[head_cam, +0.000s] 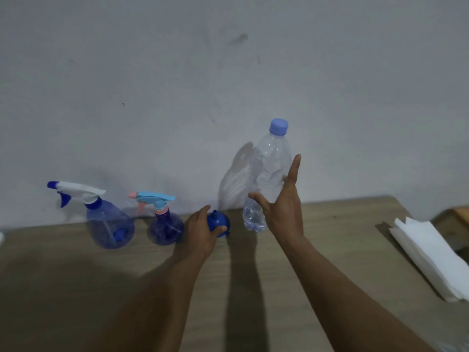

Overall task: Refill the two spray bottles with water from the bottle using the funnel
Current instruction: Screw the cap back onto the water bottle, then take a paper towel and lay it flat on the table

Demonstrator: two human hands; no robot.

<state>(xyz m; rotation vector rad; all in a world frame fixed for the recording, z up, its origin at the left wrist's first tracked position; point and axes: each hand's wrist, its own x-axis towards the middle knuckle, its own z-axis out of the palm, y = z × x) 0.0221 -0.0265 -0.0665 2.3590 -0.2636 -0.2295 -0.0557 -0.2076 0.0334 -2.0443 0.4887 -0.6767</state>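
The water bottle [272,158] stands upright on the counter [342,237] near the wall, its lilac cap [278,126] still on. It looks like thin, clear plastic, so it will likely dent under a hard squeeze and feel slick. How full it is cannot be read, so its weight is uncertain. The mid-body, below the shoulder, seems the safest place to hold.

The right grip [284,201] is released, fingers straight and thumb spread wide. It sits in front of the bottle's lower half, on its right side. Whether it touches the plastic cannot be told.

The left grip [200,235] is curled round the blue funnel [218,221], which rests spout-up on the counter just left of the bottle. The funnel looks like stiff, light plastic, easy to lift by its bowl.

The small spray bottle [166,228] stands just left of that hand. The large spray bottle [109,224] stands further left. Both trigger heads are still on.
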